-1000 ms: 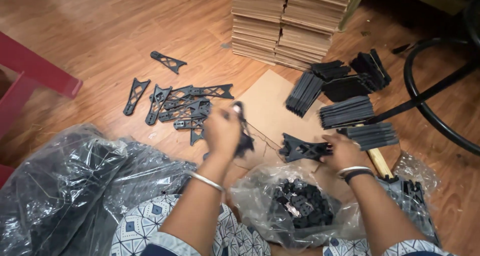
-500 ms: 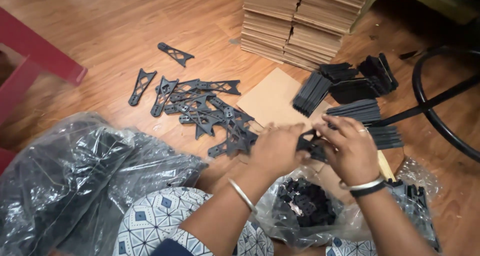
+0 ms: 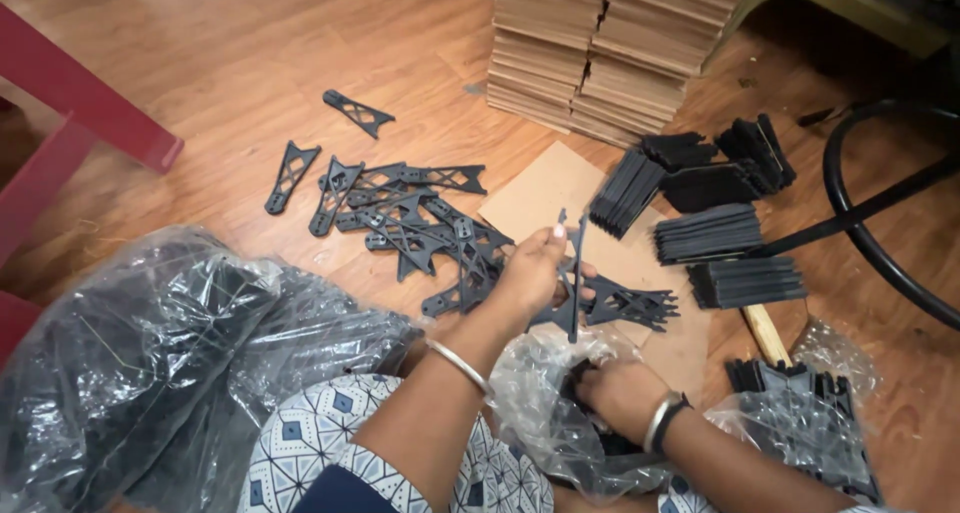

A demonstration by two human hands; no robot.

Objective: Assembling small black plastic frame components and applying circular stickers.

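Fingers of left hand (image 3: 535,273) pinch black bracket (image 3: 573,273) upright; right hand (image 3: 615,393) digs in plastic bag (image 3: 540,403), grip unclear.

Flat brackets (image 3: 400,218) left of cardboard sheet (image 3: 545,188) (stacks (image 3: 715,238) seemingly right)

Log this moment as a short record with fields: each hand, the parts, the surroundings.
left hand: holds black flat frame parts upright above the floor
right hand: reaches into a clear plastic bag of black parts
loose parts: scattered on the wooden floor
stacks: black plates beside cardboard sheets
left side: large crumpled plastic bag
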